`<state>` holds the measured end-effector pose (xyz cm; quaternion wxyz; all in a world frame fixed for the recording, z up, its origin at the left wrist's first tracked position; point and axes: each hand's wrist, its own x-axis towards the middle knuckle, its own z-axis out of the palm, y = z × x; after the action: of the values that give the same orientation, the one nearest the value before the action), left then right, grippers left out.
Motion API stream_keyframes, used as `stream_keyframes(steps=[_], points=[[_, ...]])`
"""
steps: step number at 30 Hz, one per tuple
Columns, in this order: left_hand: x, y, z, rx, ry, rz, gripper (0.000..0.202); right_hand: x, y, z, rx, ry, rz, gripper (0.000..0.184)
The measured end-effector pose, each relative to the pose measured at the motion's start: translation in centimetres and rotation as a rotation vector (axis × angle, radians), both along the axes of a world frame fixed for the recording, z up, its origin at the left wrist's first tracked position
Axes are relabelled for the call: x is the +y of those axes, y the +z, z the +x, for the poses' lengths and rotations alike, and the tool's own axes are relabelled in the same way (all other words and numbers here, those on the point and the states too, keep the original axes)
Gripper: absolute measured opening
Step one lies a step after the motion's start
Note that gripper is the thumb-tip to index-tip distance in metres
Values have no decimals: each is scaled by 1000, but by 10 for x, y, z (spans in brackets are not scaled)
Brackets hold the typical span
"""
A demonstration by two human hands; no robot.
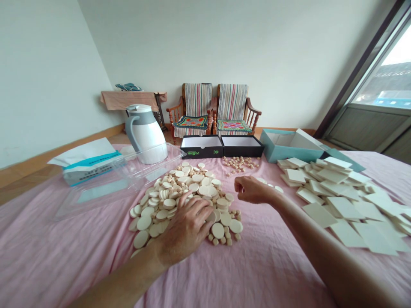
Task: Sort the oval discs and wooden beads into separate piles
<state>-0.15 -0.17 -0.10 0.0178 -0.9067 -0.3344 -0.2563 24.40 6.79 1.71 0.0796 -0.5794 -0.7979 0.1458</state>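
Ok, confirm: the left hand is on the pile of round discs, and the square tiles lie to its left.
Wrong side: the left hand is on the pile of round discs, but the head view shows the square tiles to its right.

The visible body comprises a bare left hand (184,226) with defined knuckles (192,209) and a bare right hand (252,190), joined by uncovered wrists (162,253) to a bare left forearm (128,274) and a bare right forearm (311,235), each widening rearward.
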Motion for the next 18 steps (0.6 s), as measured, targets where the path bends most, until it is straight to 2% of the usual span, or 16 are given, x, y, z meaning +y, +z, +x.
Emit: stream_keyframes(steps=[4,6,8,10,12,15,18], points=[[1,-1,0,4,6,-4,20,21,-18,17,126,-267,339,17],[1,-1,-1,8,6,-16,20,25,-24,20,211,-289,383,18],[1,-1,-1,10,4,-27,20,23,-24,19,261,-182,264,14],[1,-1,-1,9,3,-32,20,16,-20,14,267,-1,72,12],[0,-1,-1,6,1,-25,20,8,-14,7,232,155,-58,19],[0,-1,-1,3,0,-7,19,-1,-9,-3,150,207,-53,29],[1,0,-1,9,4,-3,19,-4,-8,-6,121,183,-40,25]])
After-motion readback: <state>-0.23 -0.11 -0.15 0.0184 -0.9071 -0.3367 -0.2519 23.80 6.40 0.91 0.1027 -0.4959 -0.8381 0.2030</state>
